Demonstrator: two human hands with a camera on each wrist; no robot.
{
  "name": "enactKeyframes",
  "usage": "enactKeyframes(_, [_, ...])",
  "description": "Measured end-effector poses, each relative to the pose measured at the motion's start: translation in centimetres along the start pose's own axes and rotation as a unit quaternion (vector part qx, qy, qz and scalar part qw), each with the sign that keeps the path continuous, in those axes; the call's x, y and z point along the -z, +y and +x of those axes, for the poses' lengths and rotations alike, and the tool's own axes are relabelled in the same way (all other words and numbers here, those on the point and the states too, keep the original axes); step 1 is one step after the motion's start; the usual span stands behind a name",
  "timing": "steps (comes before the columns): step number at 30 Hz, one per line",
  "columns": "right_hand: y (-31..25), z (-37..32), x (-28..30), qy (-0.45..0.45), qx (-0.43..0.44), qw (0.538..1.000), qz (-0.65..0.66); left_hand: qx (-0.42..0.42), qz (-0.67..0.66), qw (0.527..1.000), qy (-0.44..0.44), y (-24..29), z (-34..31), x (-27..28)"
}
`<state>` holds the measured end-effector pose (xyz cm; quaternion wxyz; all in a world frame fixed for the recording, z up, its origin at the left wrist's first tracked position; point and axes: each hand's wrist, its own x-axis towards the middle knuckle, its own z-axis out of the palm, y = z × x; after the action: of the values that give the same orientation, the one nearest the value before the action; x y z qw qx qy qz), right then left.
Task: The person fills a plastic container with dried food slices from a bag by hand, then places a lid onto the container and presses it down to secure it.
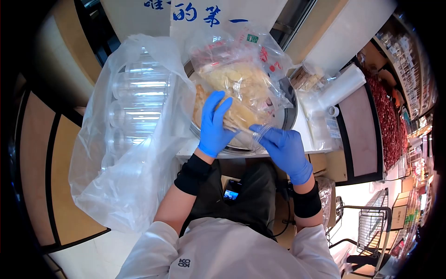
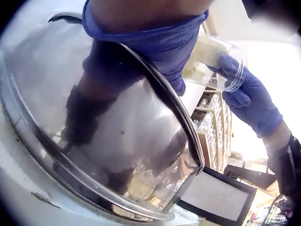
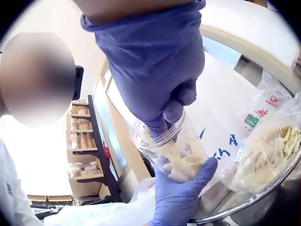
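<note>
My left hand [image 1: 213,128], in a blue glove, cups a clear plastic jar [image 3: 186,143] around its lower part, thumb along the side. Pale, flat dried slices [image 3: 181,167] lie inside the jar. At its ridged mouth is my gloved right hand [image 1: 285,151], with fingertips [image 3: 157,129] inside the opening and other fingers bent outside. What those fingertips hold or press cannot be told. The jar tilts over the near side of a round metal basin [image 1: 291,109]. A clear bag of pale slices [image 1: 237,83] fills much of the basin.
Left of the basin lies a large translucent bag [image 1: 116,186] of empty clear jars [image 1: 139,116]. A plastic roll [image 1: 344,86] and small packets lie at the right. A white board with blue writing [image 1: 200,16] stands behind. A phone [image 1: 232,189] is down between the legs.
</note>
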<state>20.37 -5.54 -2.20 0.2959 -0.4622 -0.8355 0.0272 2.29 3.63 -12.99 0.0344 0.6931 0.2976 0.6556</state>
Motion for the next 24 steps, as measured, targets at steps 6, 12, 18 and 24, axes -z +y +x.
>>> enactKeyframes(6, [-1.7, -0.6, 0.7, 0.058, 0.029, 0.991, -0.114, -0.014, 0.021, 0.999, 0.044, -0.2, -0.5, -0.1])
enactKeyframes(12, [-1.8, 0.3, -0.9, 0.071, -0.012, 0.985, -0.159, -0.015, 0.024, 0.999, 0.014, -0.2, -0.5, -0.2])
enactKeyframes(18, [-0.7, 0.4, -1.9, 0.067, 0.006, 0.981, -0.181, 0.006, 0.030, 0.998, -0.046, 0.4, 0.0, 0.1])
enactKeyframes(24, [-0.5, 0.5, -1.3, 0.105, -0.108, 0.975, -0.161, 0.043, 0.030, 0.995, -0.090, 1.0, 0.4, 0.4])
